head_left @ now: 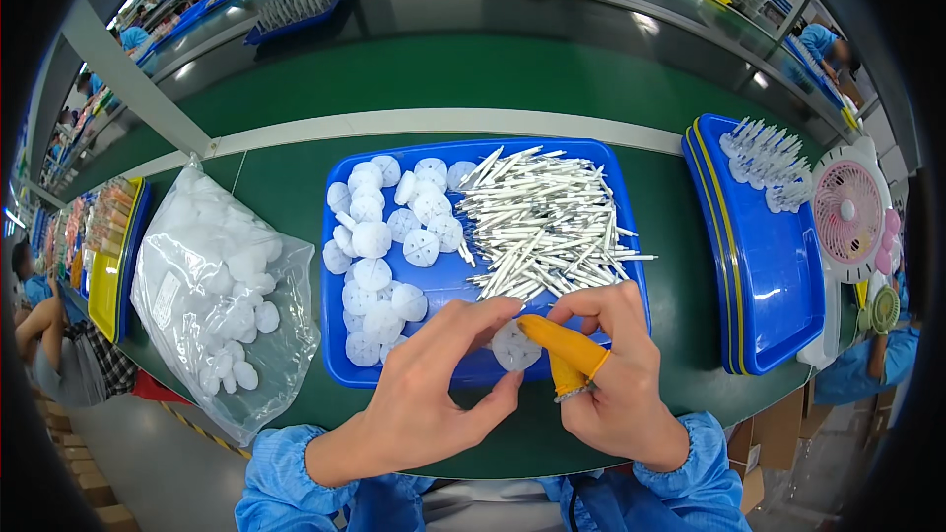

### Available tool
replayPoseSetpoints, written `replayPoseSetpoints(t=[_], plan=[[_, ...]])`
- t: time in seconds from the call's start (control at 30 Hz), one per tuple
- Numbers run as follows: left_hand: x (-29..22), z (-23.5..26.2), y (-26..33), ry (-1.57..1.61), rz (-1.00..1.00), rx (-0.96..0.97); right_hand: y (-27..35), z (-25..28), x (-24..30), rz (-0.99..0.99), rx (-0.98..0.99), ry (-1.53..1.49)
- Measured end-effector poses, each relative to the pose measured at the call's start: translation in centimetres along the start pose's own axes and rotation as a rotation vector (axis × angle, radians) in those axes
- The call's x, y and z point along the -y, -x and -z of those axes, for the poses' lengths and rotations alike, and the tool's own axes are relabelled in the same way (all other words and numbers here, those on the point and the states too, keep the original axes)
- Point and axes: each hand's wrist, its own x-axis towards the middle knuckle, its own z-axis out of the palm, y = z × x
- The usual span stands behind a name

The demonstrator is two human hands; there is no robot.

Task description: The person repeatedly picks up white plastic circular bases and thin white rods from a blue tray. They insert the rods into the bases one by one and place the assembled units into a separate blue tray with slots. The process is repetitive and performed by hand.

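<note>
Green matting covers the surface (296,177) on a long work line, with shelving and other workers far behind. Both hands meet at the near rim of a blue tray (473,281). The left hand (434,389) pinches a white slotted disc (515,346) between thumb and fingertips, and the right hand (616,379), an orange finger cot (564,347) on its forefinger, presses against that disc. Just beyond the left hand lie loose white discs (384,246); beyond the right, a heap of white sticks (542,222). Left of the left hand sits a clear bag of discs (222,286); right of the right hand, stacked blue trays (764,271) and a pink fan (847,209).
</note>
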Motion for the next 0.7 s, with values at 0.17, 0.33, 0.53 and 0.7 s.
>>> replayPoseSetpoints(t=[0.17, 0.33, 0.53, 0.7], plan=[[0.04, -0.19, -0.06, 0.035, -0.003, -0.028, 0.08, 0.02, 0.11, -0.015, -0.031, 0.009], [-0.09, -0.14, -0.03, 0.036, 0.021, -0.015, -0.08, 0.16, 0.43, 0.009, -0.026, 0.022], [0.09, -0.26, 0.02, 0.035, 0.013, -0.016, 0.01, 0.14, -0.05, 0.013, -0.040, 0.036], [0.31, -0.33, 0.02, 0.055, 0.036, -0.016, 0.05, -0.13, 0.05, 0.009, 0.016, -0.029]])
